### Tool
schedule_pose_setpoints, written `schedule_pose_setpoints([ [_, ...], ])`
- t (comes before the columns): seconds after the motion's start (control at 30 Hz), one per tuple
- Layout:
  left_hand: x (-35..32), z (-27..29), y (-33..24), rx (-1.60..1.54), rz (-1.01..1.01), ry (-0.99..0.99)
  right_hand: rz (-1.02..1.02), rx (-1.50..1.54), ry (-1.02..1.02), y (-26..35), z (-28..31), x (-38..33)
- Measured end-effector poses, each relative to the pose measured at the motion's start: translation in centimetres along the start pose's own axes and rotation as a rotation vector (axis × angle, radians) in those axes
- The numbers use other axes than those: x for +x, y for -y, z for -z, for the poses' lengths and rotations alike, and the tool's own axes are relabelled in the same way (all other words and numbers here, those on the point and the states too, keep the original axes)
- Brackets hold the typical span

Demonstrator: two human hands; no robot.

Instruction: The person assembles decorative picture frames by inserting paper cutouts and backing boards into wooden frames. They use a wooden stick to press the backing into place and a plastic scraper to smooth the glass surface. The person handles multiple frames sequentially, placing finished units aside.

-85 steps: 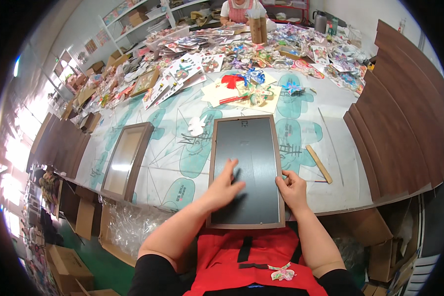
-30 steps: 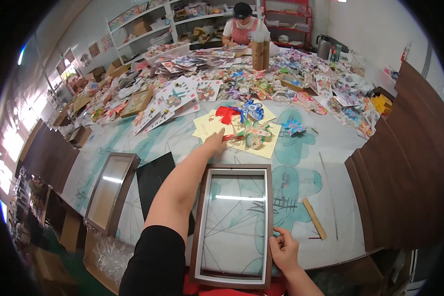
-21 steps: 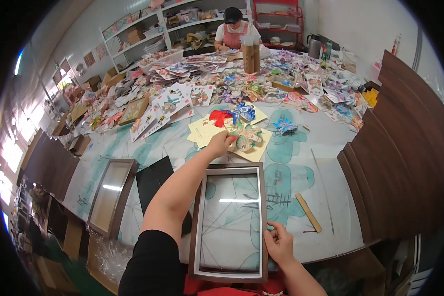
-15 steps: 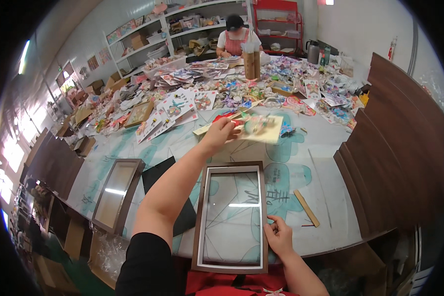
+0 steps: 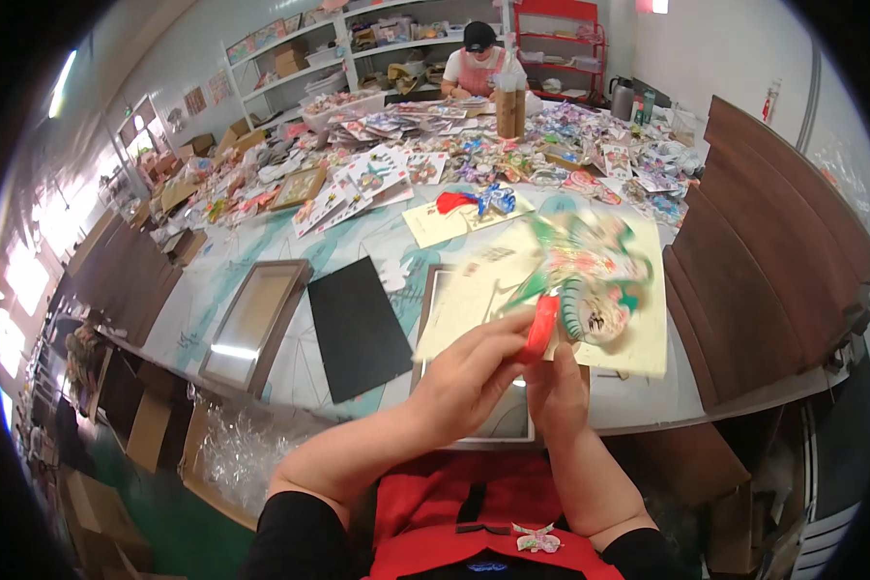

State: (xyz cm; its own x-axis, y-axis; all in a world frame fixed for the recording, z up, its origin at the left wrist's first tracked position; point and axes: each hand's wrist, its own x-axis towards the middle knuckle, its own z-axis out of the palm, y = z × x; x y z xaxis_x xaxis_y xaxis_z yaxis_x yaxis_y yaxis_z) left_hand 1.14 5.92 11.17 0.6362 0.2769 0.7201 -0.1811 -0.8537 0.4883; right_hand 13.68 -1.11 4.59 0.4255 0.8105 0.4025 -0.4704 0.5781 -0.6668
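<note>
A pale yellow card (image 5: pixel 474 290) is held up in front of me, bearing a green, pink and white figure ornament (image 5: pixel 594 261) smeared by motion. My left hand (image 5: pixel 469 382) is closed at its lower edge, with the fingertips against a bright red strip (image 5: pixel 543 329). My right hand (image 5: pixel 559 396) grips the card beside that strip, thumb upward. Beneath the card and hands lies a brown picture frame (image 5: pixel 421 372) with a white inner edge, mostly hidden. Farther back, a second yellow card (image 5: pixel 425 230) carries a blue ornament (image 5: pixel 496 199) and a red tassel (image 5: pixel 454 201).
To the left lie a black board (image 5: pixel 358 329) and another glazed frame (image 5: pixel 300 290). Stacked brown frames (image 5: pixel 783 261) rise at the right edge. Illustrated cards (image 5: pixel 372 174) and heaped ornaments cover the far table, where a person (image 5: pixel 478 70) sits.
My left hand has brought the ornamented card toward me, above the frame. My right hand has left the frame's side and taken hold of the card. The view has shifted.
</note>
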Motion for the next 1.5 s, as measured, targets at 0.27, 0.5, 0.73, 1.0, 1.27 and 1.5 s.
schedule_pose_setpoints([
  [0.27, -15.7, -0.9, -2.4, -0.648, 0.898, 0.142, -0.339, -0.117, -0.103, -2.6, 0.3, -7.3],
  [0.5, -19.8, -4.4, -0.4, -0.781, 1.075, -0.263, -0.478, -0.520, -0.025, -4.9, 5.1, -10.5],
  [0.73, -18.2, -5.3, 1.8, -0.357, 0.857, -0.209, -0.580, -1.068, -0.056, -2.5, 3.7, -9.6],
  [1.0, -16.0, -5.8, 1.1, 0.056, 0.721, -0.175, -0.168, -1.296, 0.041, -1.2, 1.9, -11.0],
  [1.27, -17.5, -5.0, 2.2, -0.247, 0.864, -0.186, -0.143, -1.091, 0.334, -3.0, 0.3, -11.0],
  [1.5, -18.4, -3.4, 3.0, -0.816, 1.007, -0.159, -0.224, -1.078, 0.203, -4.2, 1.0, -10.6],
])
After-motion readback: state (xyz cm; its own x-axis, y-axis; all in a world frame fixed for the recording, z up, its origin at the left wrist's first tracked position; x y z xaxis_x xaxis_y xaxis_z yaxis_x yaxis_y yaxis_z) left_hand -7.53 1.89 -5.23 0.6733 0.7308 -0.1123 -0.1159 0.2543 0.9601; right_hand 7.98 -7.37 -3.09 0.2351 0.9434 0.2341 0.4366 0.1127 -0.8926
